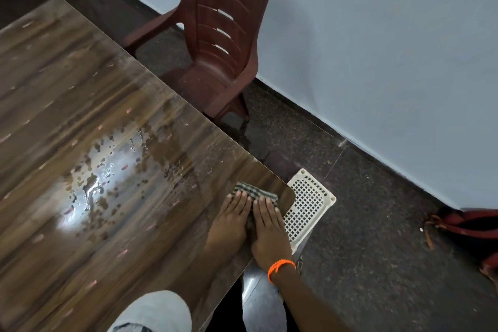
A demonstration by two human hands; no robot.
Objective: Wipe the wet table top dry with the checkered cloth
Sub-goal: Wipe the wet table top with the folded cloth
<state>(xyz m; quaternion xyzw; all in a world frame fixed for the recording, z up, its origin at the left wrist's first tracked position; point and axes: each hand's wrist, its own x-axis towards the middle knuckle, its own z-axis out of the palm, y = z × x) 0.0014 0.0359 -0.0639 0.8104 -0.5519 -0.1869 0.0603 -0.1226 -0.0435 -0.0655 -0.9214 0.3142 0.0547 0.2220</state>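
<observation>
My grey sleeve [159, 310] lowest; left hand [231, 219], right hand [268, 226] flat, fingers straight, pressing checkered cloth [254, 191] at table top [80, 116] corner.

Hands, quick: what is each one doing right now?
Left hand: open, fingers flat on the checkered cloth.
Right hand: open, pressing the cloth too.

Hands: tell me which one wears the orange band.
The right hand, nearer the table's corner; its wrist carries the orange band. The left hand beside it has none.
</observation>
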